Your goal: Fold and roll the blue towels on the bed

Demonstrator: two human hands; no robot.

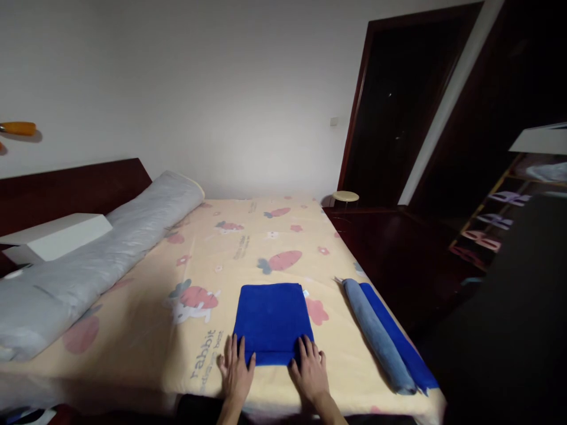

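A blue cloth (273, 316), folded into a flat square like a towel, lies near the front of the bed. A narrow folded strip runs along its near edge. My left hand (237, 370) rests at its near left corner, fingers stretched out over the cloth and thumb by the edge. At the near right corner my right hand (311, 370) lies in the same way, fingers spread on the fabric. To the right is a rolled grey-blue towel (376, 336), with a long blue folded cloth (401, 339) beside it along the bed's edge.
The bed (239, 248) has a peach sheet with carrots and rabbits. A long grey rolled bundle (133, 236) lies at the left, with a white box (66, 233) by the headboard. Beyond the right side stand a round stool (345, 196) and a shoe rack (491, 212).
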